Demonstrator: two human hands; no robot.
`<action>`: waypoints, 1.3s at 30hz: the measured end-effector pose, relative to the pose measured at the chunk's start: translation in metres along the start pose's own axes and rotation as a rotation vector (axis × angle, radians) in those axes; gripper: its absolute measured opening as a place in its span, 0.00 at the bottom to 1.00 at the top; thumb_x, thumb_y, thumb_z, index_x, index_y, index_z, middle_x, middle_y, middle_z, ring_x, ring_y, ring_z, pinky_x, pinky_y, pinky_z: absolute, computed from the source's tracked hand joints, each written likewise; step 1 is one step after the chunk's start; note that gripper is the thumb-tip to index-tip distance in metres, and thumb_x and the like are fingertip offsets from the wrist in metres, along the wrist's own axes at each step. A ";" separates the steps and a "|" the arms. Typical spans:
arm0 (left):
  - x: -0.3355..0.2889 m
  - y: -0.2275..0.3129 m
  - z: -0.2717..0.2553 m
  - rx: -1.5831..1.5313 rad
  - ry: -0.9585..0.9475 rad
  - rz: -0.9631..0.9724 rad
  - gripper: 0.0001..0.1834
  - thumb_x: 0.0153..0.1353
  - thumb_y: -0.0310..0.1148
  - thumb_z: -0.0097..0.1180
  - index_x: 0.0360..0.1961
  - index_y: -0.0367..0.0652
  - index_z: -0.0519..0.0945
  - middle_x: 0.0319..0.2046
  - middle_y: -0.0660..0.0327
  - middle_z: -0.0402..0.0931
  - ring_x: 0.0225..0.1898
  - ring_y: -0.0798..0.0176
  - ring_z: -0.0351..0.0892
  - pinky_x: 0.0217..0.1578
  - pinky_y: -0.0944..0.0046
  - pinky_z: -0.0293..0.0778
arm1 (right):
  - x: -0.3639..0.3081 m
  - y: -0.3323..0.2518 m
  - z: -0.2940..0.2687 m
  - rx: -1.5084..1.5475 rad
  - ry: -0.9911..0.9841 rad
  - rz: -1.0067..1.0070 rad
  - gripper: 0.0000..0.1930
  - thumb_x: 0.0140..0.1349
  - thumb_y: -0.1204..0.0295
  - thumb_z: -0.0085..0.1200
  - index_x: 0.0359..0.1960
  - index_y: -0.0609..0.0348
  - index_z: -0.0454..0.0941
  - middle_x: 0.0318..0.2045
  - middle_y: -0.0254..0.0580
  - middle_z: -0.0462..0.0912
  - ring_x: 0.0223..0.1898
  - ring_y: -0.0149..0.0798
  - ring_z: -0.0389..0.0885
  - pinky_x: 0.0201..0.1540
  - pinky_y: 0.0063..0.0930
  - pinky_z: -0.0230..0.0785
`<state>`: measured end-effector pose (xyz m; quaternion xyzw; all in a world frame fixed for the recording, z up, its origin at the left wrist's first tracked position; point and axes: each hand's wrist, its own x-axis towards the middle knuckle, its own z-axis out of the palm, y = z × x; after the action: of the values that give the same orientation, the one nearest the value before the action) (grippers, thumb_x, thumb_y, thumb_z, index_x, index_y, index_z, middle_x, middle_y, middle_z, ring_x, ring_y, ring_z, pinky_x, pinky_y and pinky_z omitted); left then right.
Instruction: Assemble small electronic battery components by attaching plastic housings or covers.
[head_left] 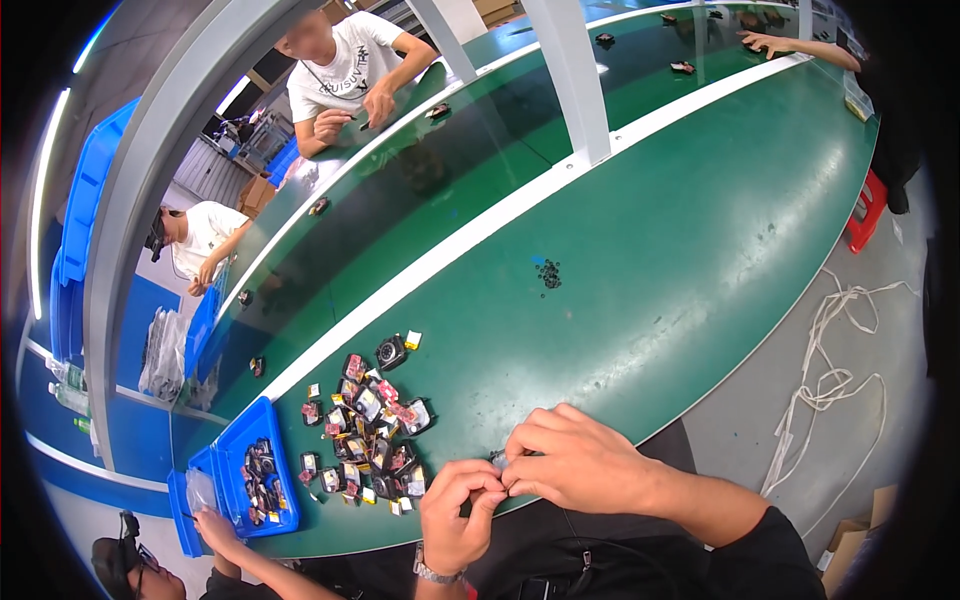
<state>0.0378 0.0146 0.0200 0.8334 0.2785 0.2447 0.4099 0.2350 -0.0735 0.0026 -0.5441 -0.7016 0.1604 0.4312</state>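
At the near edge of the green table, my left hand (462, 508) and my right hand (578, 462) meet with fingertips pinched together. Between them shows a bit of a small dark-grey part (498, 460); the fingers cover most of it, and its kind is hidden. To the left of my hands lies a loose pile of small black electronic units (368, 402), several with yellow-and-white tabs and reddish insides. Farther out on the table sits a cluster of small black rings (549, 275).
A blue bin (285, 470) of similar units stands left, beside a co-worker's hand (212, 528). Past the white rail (440, 248), a dark belt (480, 150) carries scattered units. Grey posts (570, 80) rise along it. Other people work across. White cables (830, 375) lie on the right floor.
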 end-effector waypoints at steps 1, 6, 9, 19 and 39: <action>0.000 0.000 0.000 0.001 -0.001 0.001 0.06 0.56 0.18 0.67 0.35 0.35 0.84 0.41 0.55 0.82 0.35 0.66 0.82 0.34 0.69 0.79 | 0.000 -0.001 -0.001 0.005 -0.001 0.000 0.05 0.61 0.64 0.63 0.33 0.49 0.84 0.37 0.28 0.76 0.44 0.34 0.73 0.46 0.31 0.63; 0.000 0.000 -0.004 -0.159 -0.043 -0.116 0.06 0.55 0.18 0.67 0.33 0.34 0.83 0.42 0.54 0.80 0.39 0.65 0.81 0.39 0.68 0.78 | 0.000 0.000 -0.002 0.018 0.006 0.005 0.05 0.60 0.65 0.64 0.33 0.50 0.84 0.37 0.28 0.76 0.44 0.34 0.74 0.46 0.31 0.64; -0.001 -0.005 -0.005 -0.215 -0.046 -0.148 0.06 0.56 0.18 0.68 0.34 0.33 0.83 0.44 0.54 0.79 0.40 0.66 0.80 0.38 0.70 0.78 | -0.001 0.001 -0.001 0.017 0.002 0.004 0.05 0.60 0.65 0.64 0.33 0.50 0.84 0.37 0.29 0.76 0.45 0.34 0.74 0.46 0.31 0.64; 0.000 0.002 -0.003 -0.261 0.072 -0.064 0.12 0.56 0.19 0.65 0.43 0.34 0.83 0.49 0.53 0.77 0.42 0.68 0.78 0.40 0.70 0.76 | 0.000 0.000 -0.004 0.021 -0.046 -0.011 0.05 0.62 0.66 0.62 0.32 0.50 0.83 0.39 0.29 0.76 0.46 0.35 0.73 0.47 0.32 0.63; -0.007 0.014 -0.014 -0.570 -0.104 -0.385 0.14 0.68 0.19 0.56 0.54 0.28 0.75 0.45 0.52 0.81 0.44 0.63 0.84 0.46 0.63 0.85 | -0.008 -0.032 -0.005 -0.094 0.053 -0.070 0.06 0.57 0.67 0.67 0.33 0.50 0.83 0.35 0.31 0.74 0.41 0.37 0.74 0.44 0.33 0.69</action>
<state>0.0275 0.0101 0.0381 0.6289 0.3298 0.1881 0.6785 0.2190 -0.0930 0.0247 -0.5431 -0.7153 0.0975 0.4289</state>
